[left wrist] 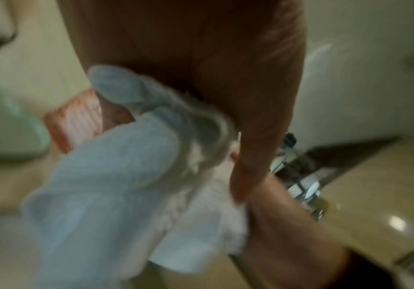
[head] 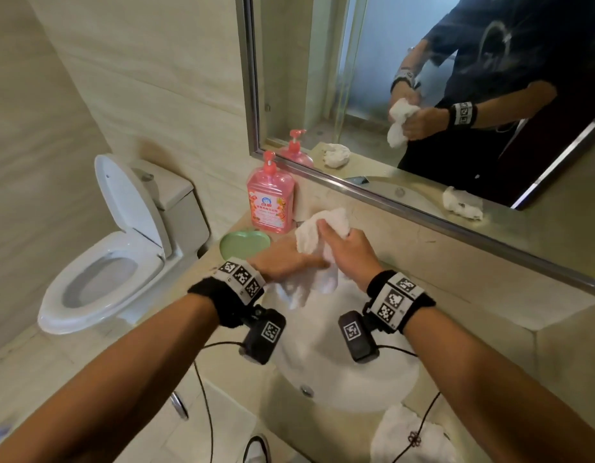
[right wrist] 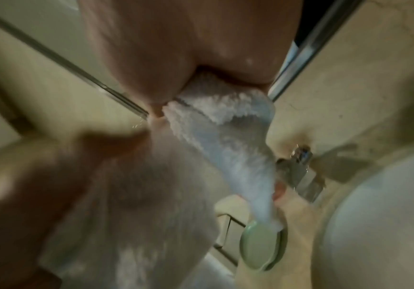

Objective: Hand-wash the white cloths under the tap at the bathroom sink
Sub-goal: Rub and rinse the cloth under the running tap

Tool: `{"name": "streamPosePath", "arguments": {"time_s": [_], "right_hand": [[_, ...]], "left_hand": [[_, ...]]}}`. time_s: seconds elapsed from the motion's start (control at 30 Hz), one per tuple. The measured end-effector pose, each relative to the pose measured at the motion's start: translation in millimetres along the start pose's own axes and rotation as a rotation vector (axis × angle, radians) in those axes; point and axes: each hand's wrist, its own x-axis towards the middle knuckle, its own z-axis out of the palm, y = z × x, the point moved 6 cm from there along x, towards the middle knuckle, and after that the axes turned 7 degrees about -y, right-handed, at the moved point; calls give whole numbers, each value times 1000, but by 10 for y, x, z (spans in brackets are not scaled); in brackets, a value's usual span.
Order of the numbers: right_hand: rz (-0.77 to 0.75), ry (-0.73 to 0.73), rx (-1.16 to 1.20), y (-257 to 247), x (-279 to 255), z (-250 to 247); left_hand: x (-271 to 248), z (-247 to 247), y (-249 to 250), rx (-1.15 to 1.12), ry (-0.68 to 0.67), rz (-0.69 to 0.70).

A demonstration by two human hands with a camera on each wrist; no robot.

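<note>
A white cloth point(head: 323, 228) is bunched between both hands above the white sink basin point(head: 349, 365). My left hand point(head: 289, 262) grips its lower part, which hangs down toward the basin. My right hand point(head: 343, 252) pinches the upper part; the right wrist view shows the cloth point(right wrist: 225, 127) squeezed between thumb and fingers of that hand point(right wrist: 188, 48). In the blurred left wrist view the cloth point(left wrist: 116, 185) drapes from my left hand point(left wrist: 225, 97). The chrome tap point(right wrist: 299, 172) stands just behind the cloth and is hidden by my hands in the head view. A second white cloth point(head: 406, 436) lies on the counter at the near right.
A pink soap pump bottle point(head: 271, 198) and a green soap dish point(head: 244, 243) stand on the counter left of the sink. An open toilet point(head: 105, 255) is further left. The mirror point(head: 323, 78) on the wall behind reflects my hands and the cloths.
</note>
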Motion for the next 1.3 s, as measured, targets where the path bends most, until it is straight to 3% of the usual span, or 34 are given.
{"name": "streamPosePath", "arguments": {"time_s": [0.07, 0.13, 0.27, 0.33, 0.4, 0.47, 0.53, 0.63, 0.73, 0.8, 0.93, 1.0, 1.07, 1.17, 1.2, 1.3], "right_hand": [[-87, -87, -169, -65, 5, -54], [-139, -234, -385, -65, -5, -87], [-62, -351, -798, 195, 10, -192], [-2, -334, -703, 304, 30, -243], [73, -259, -351, 379, 36, -276], [82, -98, 33, 386, 14, -282], [22, 94, 224, 333, -19, -188], [-142, 209, 196, 109, -85, 238], [-110, 211, 266, -73, -24, 446], [-42, 257, 313, -117, 51, 350], [-108, 221, 223, -121, 22, 424], [-78, 193, 160, -76, 24, 391], [-13, 128, 36, -58, 94, 232], [16, -5, -375, -1, 139, -17], [17, -45, -464, 24, 128, -58], [-5, -221, -455, 54, 71, -44]], "left_hand": [[-11, -182, -102, 454, -74, -58], [-41, -372, -222, 651, -102, -115], [-154, -647, -409, 545, -20, -106], [-190, -655, -506, 428, 12, -100], [-197, -639, -560, 294, 87, -106], [-187, -590, -558, 77, 144, -110], [-158, -470, -448, -206, 152, -76], [-54, -293, -238, -457, 243, -12], [60, -47, -94, -628, 233, -12], [72, 19, -60, -602, 188, -45], [76, -99, -35, -550, 240, -52], [85, -60, -36, -590, 182, -6], [60, -51, -55, -346, 100, 17], [19, -198, -206, 659, 12, -82], [-2, -292, -274, 856, 18, -137], [-35, -413, -481, 1043, -13, -233]]}}
